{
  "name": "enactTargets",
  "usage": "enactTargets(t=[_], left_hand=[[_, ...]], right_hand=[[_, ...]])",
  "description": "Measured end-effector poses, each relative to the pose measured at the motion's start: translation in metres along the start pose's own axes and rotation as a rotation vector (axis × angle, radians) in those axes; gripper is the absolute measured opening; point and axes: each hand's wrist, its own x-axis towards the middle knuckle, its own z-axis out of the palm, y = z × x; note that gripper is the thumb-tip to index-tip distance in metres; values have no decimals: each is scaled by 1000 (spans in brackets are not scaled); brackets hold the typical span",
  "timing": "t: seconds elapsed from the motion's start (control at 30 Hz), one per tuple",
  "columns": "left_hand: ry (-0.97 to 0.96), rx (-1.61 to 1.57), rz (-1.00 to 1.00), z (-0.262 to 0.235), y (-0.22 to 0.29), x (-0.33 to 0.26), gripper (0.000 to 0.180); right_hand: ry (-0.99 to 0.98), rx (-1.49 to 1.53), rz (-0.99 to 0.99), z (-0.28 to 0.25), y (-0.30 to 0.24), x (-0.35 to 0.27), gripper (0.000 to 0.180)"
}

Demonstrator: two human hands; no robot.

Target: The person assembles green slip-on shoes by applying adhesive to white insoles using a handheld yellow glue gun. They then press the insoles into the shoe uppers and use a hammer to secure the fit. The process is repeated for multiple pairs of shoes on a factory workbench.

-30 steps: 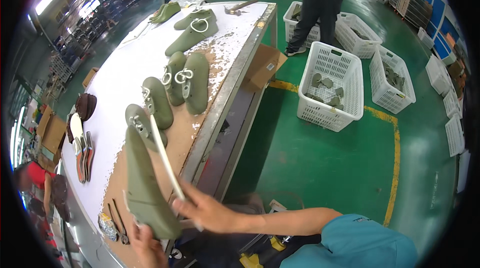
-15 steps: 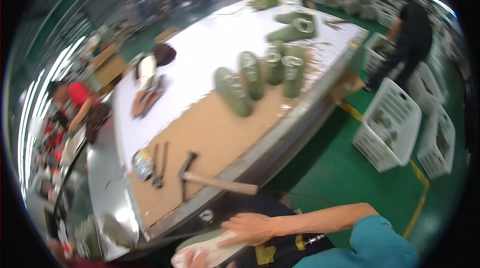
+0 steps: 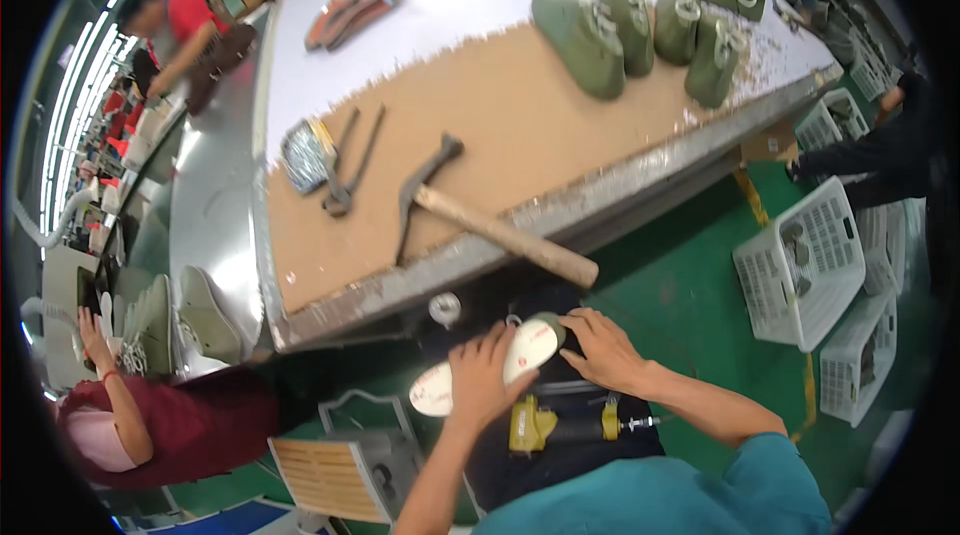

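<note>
A green shoe last with a white insole (image 3: 529,348) on its sole lies across my lap, sole up. My left hand (image 3: 480,375) wraps over the middle of the insole. At one end my right hand (image 3: 603,347) grips the last, its fingers at the green edge. Closer to my body, a yellow and black air stapler (image 3: 533,426) rests on my dark lap, with a metal fitting at its end. On the table in front, a wooden-handled hammer (image 3: 500,232) overhangs the edge. Beside it are pincers (image 3: 350,175) and a clear packet of small metal pieces (image 3: 309,155).
Several green lasts (image 3: 583,40) with white loops stand on the cardboard-covered table (image 3: 450,95). White plastic baskets (image 3: 805,265) stand on the green floor at right. A wooden-slatted chair (image 3: 325,480) is at my left. Co-workers sit on the left; another person is at far right.
The view has swung lower, so the lap, air stapler and chair show more fully. My left hand now lies across the insole; my right hand has shifted from its middle to the end.
</note>
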Motion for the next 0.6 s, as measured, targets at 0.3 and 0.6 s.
enactTargets(t=[0.3,0.6], left_hand=[[-53,-12,50,11,8,22,83],[-76,7,53,12,3,17,86]], right_hand=[[-487,-71,-140,20,-49,-85,47],[-642,329,175,-31,-51,-73,68]])
